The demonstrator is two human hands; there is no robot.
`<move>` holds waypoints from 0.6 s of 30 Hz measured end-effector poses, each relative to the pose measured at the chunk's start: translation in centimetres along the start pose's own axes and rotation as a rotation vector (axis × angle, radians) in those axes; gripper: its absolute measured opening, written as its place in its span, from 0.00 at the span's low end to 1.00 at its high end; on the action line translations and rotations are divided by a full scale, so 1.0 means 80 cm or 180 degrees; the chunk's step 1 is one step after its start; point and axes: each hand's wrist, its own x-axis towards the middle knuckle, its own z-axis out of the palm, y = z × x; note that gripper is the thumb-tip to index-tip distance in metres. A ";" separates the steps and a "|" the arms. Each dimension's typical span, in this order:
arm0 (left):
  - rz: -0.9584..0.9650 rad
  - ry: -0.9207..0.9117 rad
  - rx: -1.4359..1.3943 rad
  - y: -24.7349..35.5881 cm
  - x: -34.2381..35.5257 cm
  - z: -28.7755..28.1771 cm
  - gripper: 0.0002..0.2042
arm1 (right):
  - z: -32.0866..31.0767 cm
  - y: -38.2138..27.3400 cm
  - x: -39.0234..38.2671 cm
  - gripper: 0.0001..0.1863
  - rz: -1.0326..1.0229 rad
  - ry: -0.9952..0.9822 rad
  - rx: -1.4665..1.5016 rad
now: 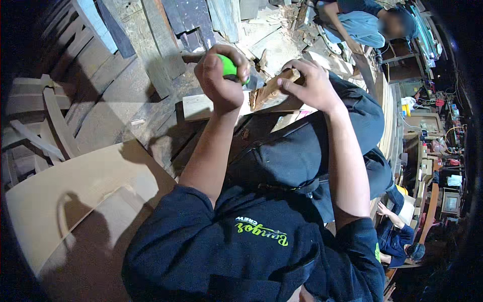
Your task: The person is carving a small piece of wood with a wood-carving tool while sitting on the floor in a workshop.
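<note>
My left hand (219,75) is closed around the green handle (228,65) of a tool. A dark grey part of it shows beside the fist; its full shape is hidden, so I cannot tell the kind. To the right, my right hand (314,84) grips the upper end of a brown wood block (271,93) with a rough, chipped face. The block stands tilted over a pale board (197,106) lying across in front of my legs. The tool's grey part is close to the block's left side; whether they touch is unclear.
Wood chips (261,38) and offcuts litter the ground ahead. Old planks (151,45) lie at the far left, curved wooden pieces (53,116) at the left. A large tan panel (100,171) is beside me. Another person (354,22) crouches far right; a second person (397,239) is lower right.
</note>
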 end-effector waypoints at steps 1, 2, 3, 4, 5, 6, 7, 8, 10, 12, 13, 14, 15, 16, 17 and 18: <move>-0.0131 0.0029 0.0068 -0.010 -0.004 0.004 0.25 | 0.004 0.007 -0.002 0.22 -0.0073 0.0114 -0.0060; -0.0209 0.0067 0.0172 -0.016 -0.006 0.006 0.26 | 0.001 -0.001 0.002 0.22 -0.0115 0.0117 -0.0044; -0.0134 -0.0255 0.0952 -0.046 -0.009 -0.026 0.26 | 0.005 -0.011 0.008 0.22 -0.0092 -0.0006 0.0125; 0.0016 -0.0308 0.0674 -0.063 -0.024 -0.027 0.24 | 0.003 -0.011 0.010 0.22 -0.0005 -0.0111 0.0241; -0.0065 -0.0343 0.0585 -0.064 -0.028 -0.023 0.24 | 0.006 -0.006 0.007 0.20 -0.0061 0.0034 0.0098; -0.0146 -0.0380 0.0496 -0.065 -0.029 -0.019 0.23 | 0.007 0.000 0.007 0.20 -0.0049 0.0052 0.0089; -0.0349 -0.0304 0.0356 -0.065 -0.024 -0.017 0.22 | 0.009 0.004 0.008 0.20 0.0041 -0.0034 0.0205; -0.0313 -0.0230 0.0428 -0.065 -0.016 -0.014 0.22 | 0.007 0.007 0.009 0.20 0.0132 -0.0115 0.0311; -0.0123 -0.0162 0.0220 -0.060 -0.016 -0.006 0.21 | 0.007 0.015 0.002 0.16 -0.0019 -0.0092 0.0303; 0.0000 -0.0259 -0.0390 -0.040 -0.013 0.012 0.21 | 0.003 0.012 0.001 0.17 0.0146 -0.0191 0.0449; 0.0011 -0.0367 -0.0170 -0.046 -0.015 0.014 0.21 | -0.004 0.012 -0.003 0.18 0.0184 -0.0076 0.0458; 0.0072 -0.0458 0.0097 -0.043 -0.011 0.012 0.21 | -0.007 0.000 0.000 0.18 0.0168 -0.0076 0.0379; 0.0403 -0.0463 0.0474 -0.067 -0.019 -0.001 0.18 | 0.002 -0.004 0.006 0.17 0.0101 -0.0064 0.0508; -0.0178 -0.0621 0.1061 -0.084 -0.035 -0.011 0.19 | 0.007 0.003 0.009 0.17 0.0084 -0.0031 0.0591; -0.0115 -0.0592 0.1021 -0.091 -0.043 -0.004 0.17 | 0.008 0.007 0.009 0.17 0.0174 -0.0068 0.0689; -0.0050 -0.0559 0.0983 -0.098 -0.047 0.001 0.16 | 0.010 0.009 0.007 0.17 0.0259 -0.0106 0.0791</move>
